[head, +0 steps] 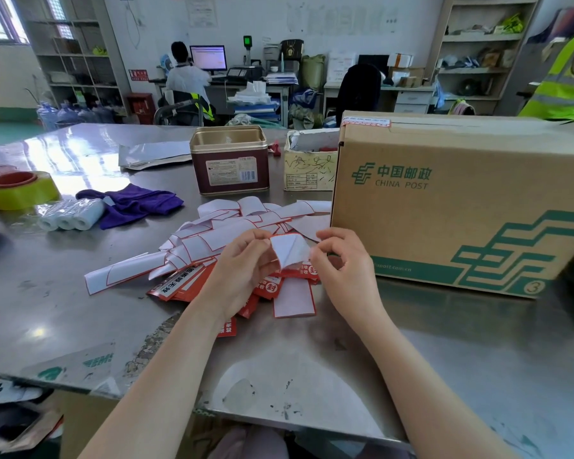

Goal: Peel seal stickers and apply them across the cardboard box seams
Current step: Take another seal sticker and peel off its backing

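Observation:
A brown China Post cardboard box [444, 207] stands on the metal table [63, 309] at the right, with one red-and-white seal sticker [367, 121] stuck over its top left corner. In front of the box, my left hand [242, 270] and my right hand [342, 260] pinch a seal sticker sheet [290, 250] between them, its white backing curled up. Under my hands lies a stack of red seal stickers [179, 286]. Behind it spreads a pile of peeled white backing strips [219, 226].
A maroon and gold tin [229, 160] and a small open carton [310, 160] stand behind the pile. At the left lie a purple cloth [136, 202], white rolls [72, 215] and a yellow tape roll [20, 190]. A person sits at a desk in the background.

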{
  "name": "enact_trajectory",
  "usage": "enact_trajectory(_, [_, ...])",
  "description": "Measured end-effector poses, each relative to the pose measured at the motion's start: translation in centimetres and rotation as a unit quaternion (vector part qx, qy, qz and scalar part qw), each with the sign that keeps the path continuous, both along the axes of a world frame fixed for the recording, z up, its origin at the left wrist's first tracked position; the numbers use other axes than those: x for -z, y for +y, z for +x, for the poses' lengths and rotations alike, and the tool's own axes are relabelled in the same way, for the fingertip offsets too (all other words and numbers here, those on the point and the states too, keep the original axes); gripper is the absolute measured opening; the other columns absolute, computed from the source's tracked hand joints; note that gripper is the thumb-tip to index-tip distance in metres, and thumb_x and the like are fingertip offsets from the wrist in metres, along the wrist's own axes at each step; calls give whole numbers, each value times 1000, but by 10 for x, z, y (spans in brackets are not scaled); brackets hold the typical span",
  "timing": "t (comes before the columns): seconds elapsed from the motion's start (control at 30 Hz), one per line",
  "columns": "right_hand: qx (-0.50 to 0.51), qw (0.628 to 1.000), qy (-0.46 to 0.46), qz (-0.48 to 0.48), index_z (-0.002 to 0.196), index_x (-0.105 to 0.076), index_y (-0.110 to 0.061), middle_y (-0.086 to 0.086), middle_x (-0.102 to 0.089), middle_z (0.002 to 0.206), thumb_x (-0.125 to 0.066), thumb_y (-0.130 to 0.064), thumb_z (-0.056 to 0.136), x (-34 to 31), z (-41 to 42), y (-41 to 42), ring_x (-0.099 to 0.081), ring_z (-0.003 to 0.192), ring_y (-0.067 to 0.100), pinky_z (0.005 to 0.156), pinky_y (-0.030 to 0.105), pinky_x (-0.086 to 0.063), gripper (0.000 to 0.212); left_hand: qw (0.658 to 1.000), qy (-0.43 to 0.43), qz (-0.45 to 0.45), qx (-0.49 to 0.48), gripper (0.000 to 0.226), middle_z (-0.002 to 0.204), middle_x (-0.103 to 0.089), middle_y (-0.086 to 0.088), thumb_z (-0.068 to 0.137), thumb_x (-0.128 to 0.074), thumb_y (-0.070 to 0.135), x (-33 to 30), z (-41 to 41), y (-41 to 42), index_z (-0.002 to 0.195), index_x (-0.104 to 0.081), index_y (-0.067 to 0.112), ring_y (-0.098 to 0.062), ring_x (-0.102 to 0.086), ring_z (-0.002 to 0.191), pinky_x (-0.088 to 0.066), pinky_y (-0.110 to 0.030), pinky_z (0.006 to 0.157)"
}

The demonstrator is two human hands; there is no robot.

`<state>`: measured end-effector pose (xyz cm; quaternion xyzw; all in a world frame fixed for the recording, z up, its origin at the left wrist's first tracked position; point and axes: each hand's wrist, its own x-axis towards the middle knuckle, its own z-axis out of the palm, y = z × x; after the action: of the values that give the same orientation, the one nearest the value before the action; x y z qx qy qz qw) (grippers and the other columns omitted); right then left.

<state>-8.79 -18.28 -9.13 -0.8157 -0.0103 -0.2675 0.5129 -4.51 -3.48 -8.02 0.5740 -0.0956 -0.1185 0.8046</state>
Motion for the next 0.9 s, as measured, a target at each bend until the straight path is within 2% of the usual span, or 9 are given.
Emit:
enact_trajectory(0.13, [-46, 998, 6, 49, 59, -58, -16, -14, -55, 123, -56, -6, 84, -8, -6, -2, -50, 110, -7, 78, 6, -39, 26, 996, 40, -74, -42, 22, 87, -71, -9, 97, -40, 9, 0, 7, 6, 84, -57, 8, -16, -69, 80, -57, -24, 61])
enact_trajectory(0.23, [-99, 978, 21, 180, 59, -58, -11, -15, -64, 117, -52, -2, 85, -16, -11, -3, -55, 106, -10, 82, 11, -42, 28, 990, 52, -124, -50, 18, 87, -70, -13, 96, -44, 10, 1, 13, 11, 83, -55, 4, -22, -69, 84, -57, -31, 73])
enact_trajectory(0.3, [-120, 950, 27, 286, 62, -58, -6, -6, -69, 111, -48, 0, 87, -20, -10, -5, -64, 94, -4, 72, 11, -49, 28, 985, 51, -144, -84, 20, 75, -69, -7, 95, -44, 8, 0, 14, 12, 76, -52, 6, -17, -70, 76, -58, -27, 69])
enact_trajectory(0.4, [-115, 917, 12, 381, 61, -56, -6, 1, -74, 95, -46, 2, 88, -22, -9, -8, -69, 85, 9, 70, 18, -54, 30, 982, -3, -35, -185, 16, 73, -71, 0, 94, -45, 11, -1, 11, 13, 89, -58, 4, -8, -68, 66, -54, -20, 59])
enact_trajectory(0.47, [-108, 901, 1, 421, 59, -59, -10, 6, -74, 91, -46, 1, 89, -21, -7, -10, -68, 87, 16, 80, 25, -55, 35, 970, -16, 40, -241, 20, 84, -71, -5, 94, -46, 17, 1, 11, 15, 101, -60, 5, -14, -69, 67, -54, -24, 59])
enact_trajectory(0.57, [-85, 888, -16, 452, 63, -64, -12, 8, -74, 89, -45, -1, 91, -21, -5, -13, -67, 92, 20, 87, 30, -53, 35, 939, -42, 118, -319, 13, 98, -66, -12, 92, -47, 18, 6, 18, 20, 95, -59, 15, -23, -67, 83, -55, -31, 65])
enact_trajectory(0.7, [-23, 901, -15, 433, 65, -66, -17, 3, -73, 83, -49, -11, 93, -16, -3, -16, -65, 87, 17, 86, 31, -51, 34, 834, -122, 336, -421, 17, 111, -60, -11, 89, -49, 22, 16, 28, 26, 99, -61, 14, -25, -55, 104, -43, -47, 96])
enact_trajectory(0.8, [-1, 921, -1, 390, 68, -60, -11, 0, -67, 73, -52, -19, 93, -14, -3, -16, -61, 76, 12, 78, 27, -48, 27, 757, -94, 497, -414, 27, 119, -55, -18, 90, -49, 25, 19, 30, 28, 107, -64, 9, -32, -48, 112, -35, -45, 97])
enact_trajectory(0.9, [8, 944, -5, 329, 66, -54, -9, -5, -56, 60, -54, -20, 92, -13, -3, -13, -54, 61, 2, 61, 16, -42, 28, 714, -82, 579, -386, 37, 126, -50, -22, 90, -50, 30, 21, 28, 29, 115, -60, 4, -36, -44, 118, -34, -46, 99])
